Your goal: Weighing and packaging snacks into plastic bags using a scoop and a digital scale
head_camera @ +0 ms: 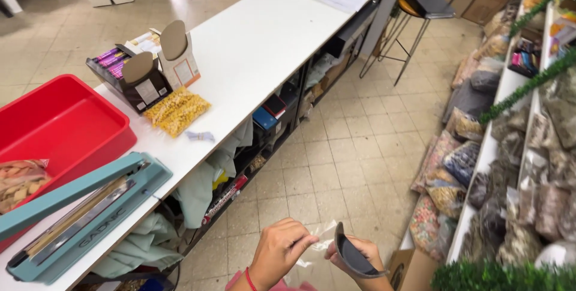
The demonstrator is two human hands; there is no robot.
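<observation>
Between both hands [318,255], crinkly clear bag [317,244]

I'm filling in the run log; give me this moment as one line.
left hand: pinching clear plastic bag | right hand: holding dark scoop | white counter: teal heat sealer, red tub

Clear plastic bag [317,244], thin & crinkled, held up over the tiled floor. Dark curved scoop [351,258] just beside it, tilted.
</observation>
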